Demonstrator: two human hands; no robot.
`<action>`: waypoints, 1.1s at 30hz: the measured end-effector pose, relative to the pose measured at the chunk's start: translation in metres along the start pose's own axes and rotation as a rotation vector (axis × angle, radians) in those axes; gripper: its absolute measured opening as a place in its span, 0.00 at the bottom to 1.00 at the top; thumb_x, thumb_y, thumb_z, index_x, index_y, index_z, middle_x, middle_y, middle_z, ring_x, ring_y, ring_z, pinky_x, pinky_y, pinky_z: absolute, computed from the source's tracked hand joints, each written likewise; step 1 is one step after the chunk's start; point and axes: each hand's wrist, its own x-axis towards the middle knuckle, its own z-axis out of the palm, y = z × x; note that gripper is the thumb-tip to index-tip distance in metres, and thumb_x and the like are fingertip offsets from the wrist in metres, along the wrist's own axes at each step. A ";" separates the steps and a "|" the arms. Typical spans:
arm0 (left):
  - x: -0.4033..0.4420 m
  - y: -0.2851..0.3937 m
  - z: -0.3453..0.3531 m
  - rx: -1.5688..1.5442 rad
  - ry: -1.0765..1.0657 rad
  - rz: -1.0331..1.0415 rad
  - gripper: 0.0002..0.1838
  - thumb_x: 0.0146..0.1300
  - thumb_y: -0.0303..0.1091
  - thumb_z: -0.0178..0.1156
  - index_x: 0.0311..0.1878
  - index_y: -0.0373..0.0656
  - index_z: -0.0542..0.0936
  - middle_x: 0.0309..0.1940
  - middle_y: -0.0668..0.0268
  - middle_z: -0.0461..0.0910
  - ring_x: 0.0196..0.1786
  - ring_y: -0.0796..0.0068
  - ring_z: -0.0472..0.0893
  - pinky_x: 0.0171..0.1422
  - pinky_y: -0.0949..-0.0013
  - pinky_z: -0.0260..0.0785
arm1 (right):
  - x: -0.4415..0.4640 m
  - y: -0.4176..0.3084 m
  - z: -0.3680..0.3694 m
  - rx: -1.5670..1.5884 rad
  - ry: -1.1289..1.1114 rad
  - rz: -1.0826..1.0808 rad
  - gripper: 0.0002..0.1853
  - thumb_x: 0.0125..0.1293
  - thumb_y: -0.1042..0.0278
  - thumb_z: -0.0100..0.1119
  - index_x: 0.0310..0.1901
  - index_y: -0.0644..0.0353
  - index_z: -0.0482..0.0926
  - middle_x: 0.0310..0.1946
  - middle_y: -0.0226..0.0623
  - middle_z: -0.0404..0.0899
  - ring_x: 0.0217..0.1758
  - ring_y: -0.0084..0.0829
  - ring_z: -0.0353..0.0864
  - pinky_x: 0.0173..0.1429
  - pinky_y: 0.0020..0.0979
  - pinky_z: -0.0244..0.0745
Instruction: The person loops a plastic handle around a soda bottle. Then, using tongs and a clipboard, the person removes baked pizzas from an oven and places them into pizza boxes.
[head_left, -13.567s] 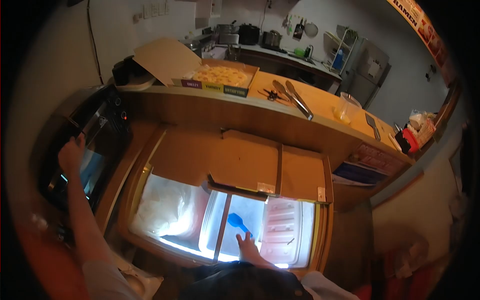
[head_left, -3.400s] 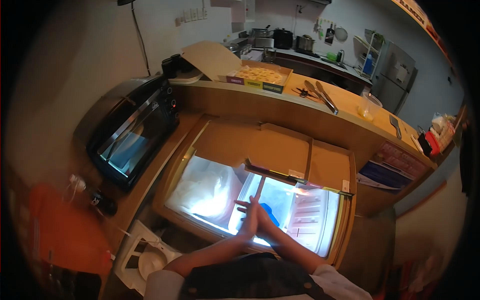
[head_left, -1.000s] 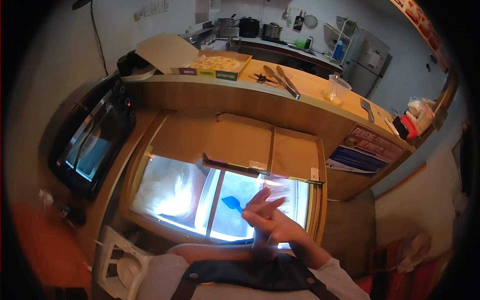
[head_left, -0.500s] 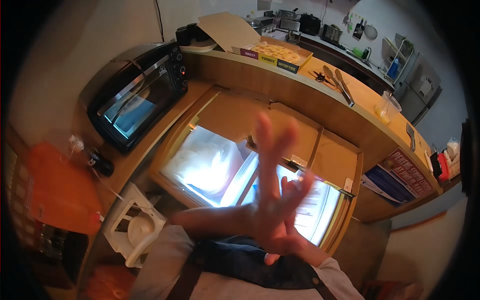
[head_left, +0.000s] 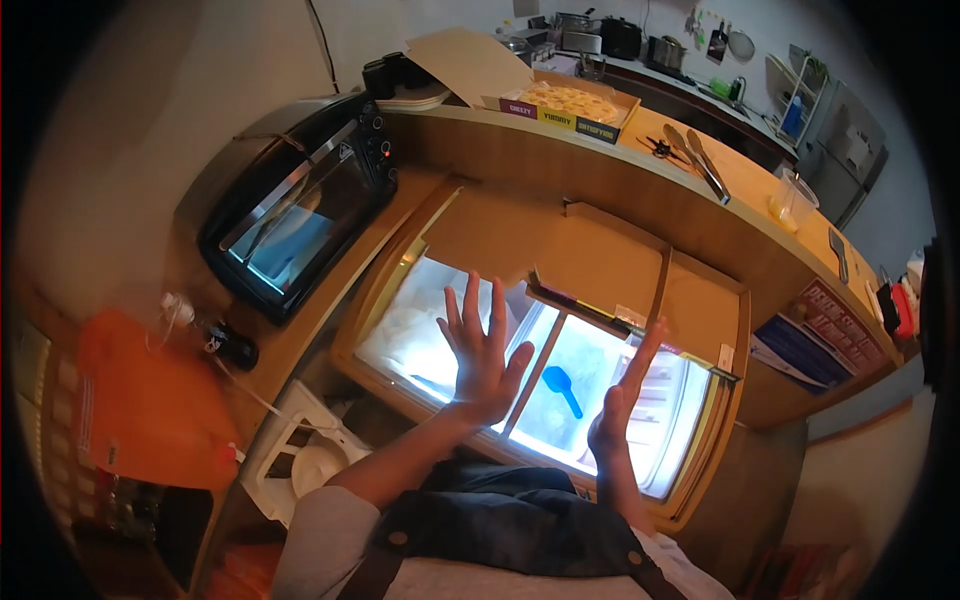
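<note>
My left hand (head_left: 484, 362) is raised over the lit glass-topped display case, fingers spread and nothing in it. To its right, my right hand (head_left: 617, 408) is held up edge-on with fingers stretched out, also holding nothing. The two hands are apart. Between them, a blue scoop (head_left: 560, 385) shows inside the glowing case (head_left: 575, 425), beyond its glass. A flattened cardboard pizza box (head_left: 510, 235) covers the far part of the case.
A black toaster oven (head_left: 300, 205) stands at left, near a dark bottle (head_left: 232, 347) and an orange container (head_left: 150, 400). On the raised counter are an open pizza box (head_left: 570, 105), tongs (head_left: 697, 160), a clear plastic cup (head_left: 793, 200) and a spatula (head_left: 838, 255).
My hands were blurred and overlapping in front of my chest; now they have separated, left hand to the left and right hand to the right. The blue scoop has come into view between them.
</note>
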 end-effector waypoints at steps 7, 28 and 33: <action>-0.028 0.023 0.013 -0.648 0.005 -0.043 0.31 0.66 0.48 0.32 0.66 0.36 0.51 0.68 0.54 0.44 0.71 0.58 0.43 0.71 0.56 0.34 | -0.030 -0.037 0.083 0.851 -0.288 0.268 0.52 0.52 0.25 0.37 0.67 0.59 0.38 0.69 0.40 0.33 0.72 0.37 0.32 0.71 0.40 0.27; 0.016 -0.070 -0.053 -0.861 -0.533 0.272 0.15 0.52 0.32 0.60 0.16 0.38 0.69 0.13 0.60 0.67 0.17 0.69 0.69 0.22 0.68 0.57 | -0.035 0.038 0.187 2.114 -0.823 1.127 0.39 0.63 0.35 0.30 0.65 0.59 0.50 0.65 0.45 0.52 0.67 0.39 0.53 0.68 0.38 0.49; 0.027 -0.056 -0.066 -0.889 -0.136 0.464 0.11 0.48 0.33 0.60 0.18 0.37 0.72 0.18 0.58 0.73 0.20 0.66 0.74 0.24 0.68 0.64 | -0.015 0.027 0.159 1.780 -0.447 1.035 0.38 0.64 0.38 0.32 0.63 0.63 0.53 0.61 0.47 0.59 0.64 0.43 0.59 0.66 0.43 0.53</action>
